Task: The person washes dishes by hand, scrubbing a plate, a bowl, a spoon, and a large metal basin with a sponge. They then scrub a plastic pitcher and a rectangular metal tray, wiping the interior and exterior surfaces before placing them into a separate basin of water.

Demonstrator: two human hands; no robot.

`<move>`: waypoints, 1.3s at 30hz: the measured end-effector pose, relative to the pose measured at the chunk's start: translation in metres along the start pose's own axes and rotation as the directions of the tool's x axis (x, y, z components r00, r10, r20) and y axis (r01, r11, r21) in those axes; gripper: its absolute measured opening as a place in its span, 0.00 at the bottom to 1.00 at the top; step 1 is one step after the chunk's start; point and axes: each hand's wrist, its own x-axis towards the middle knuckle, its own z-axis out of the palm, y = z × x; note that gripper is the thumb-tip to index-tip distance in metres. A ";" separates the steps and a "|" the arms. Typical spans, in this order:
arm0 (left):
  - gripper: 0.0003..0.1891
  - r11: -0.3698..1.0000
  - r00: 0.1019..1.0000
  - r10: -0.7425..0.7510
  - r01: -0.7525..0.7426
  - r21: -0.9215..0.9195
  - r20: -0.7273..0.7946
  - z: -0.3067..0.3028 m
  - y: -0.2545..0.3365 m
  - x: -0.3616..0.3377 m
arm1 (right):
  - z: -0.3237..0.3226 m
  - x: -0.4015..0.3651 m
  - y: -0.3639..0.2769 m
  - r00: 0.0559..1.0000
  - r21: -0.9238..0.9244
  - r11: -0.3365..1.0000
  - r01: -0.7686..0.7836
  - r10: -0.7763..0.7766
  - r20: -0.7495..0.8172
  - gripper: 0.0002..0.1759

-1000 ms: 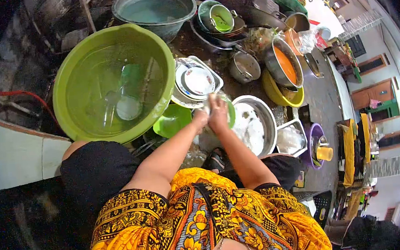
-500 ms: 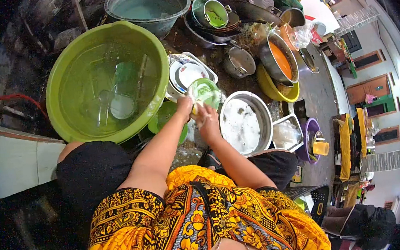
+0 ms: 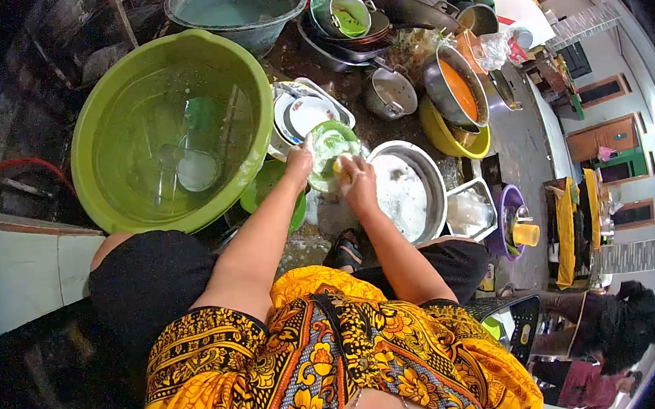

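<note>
My left hand grips the left rim of a small green plate with white suds on it. My right hand is closed around a yellow sponge at the plate's lower right edge. Behind the plate sit stacked white dishes. A round metal pan with suds lies just right of my right hand. The large green tub of water, with dishes under the surface, stands to the left. Partly behind my left forearm is a smaller green basin.
A grey tub of water stands at the back. Stacked pans, a metal pot, a pot with orange contents, a metal tray and a purple basin fill the right. Another person is at lower right.
My right hand has moved right and slightly down with the sponge, farther from my left hand. The plate now shows more of its sudsy face. The person at lower right has shifted.
</note>
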 end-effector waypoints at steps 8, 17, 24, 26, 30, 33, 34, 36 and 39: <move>0.25 0.993 0.991 -0.112 0.108 -0.053 -0.079 0.008 0.038 -0.038 | 0.006 -0.014 -0.038 0.994 0.177 0.983 0.059 -0.075 0.084 0.27; 0.18 0.984 0.957 -0.122 0.151 -0.095 0.262 0.010 -0.040 0.003 | 0.021 0.015 -0.007 0.999 -0.208 0.977 0.050 -0.052 -0.006 0.34; 0.19 0.945 0.948 -0.262 0.290 -0.149 0.180 -0.006 0.007 -0.026 | -0.007 -0.002 -0.015 0.956 0.073 0.997 -0.016 -0.006 0.293 0.26; 0.14 0.976 0.948 -0.203 0.216 -0.029 0.245 -0.017 -0.077 0.040 | 0.003 0.005 0.017 0.975 -0.082 0.985 -0.150 0.161 0.152 0.25; 0.22 0.995 0.933 -0.103 0.094 0.044 0.345 0.000 -0.075 0.020 | 0.033 0.021 0.014 0.990 -0.162 0.987 -0.018 -0.006 -0.142 0.25; 0.19 0.910 0.900 -0.249 0.344 -0.231 0.358 0.007 -0.008 -0.029 | 0.027 0.014 -0.033 0.999 -0.138 0.990 -0.032 0.034 0.016 0.25; 0.17 0.904 0.923 -0.134 0.263 -0.337 0.361 -0.003 -0.053 0.005 | 0.019 0.008 -0.042 1.000 -0.030 1.000 0.005 -0.005 0.004 0.23; 0.15 0.933 0.946 -0.124 0.214 -0.289 0.299 -0.004 -0.023 -0.009 | 0.006 -0.006 -0.042 0.997 -0.048 0.996 0.076 -0.074 0.036 0.22; 0.12 0.986 0.971 -0.046 0.081 -0.143 0.235 -0.007 -0.016 -0.006 | 0.010 -0.011 -0.007 0.995 -0.206 0.974 0.089 -0.096 -0.022 0.23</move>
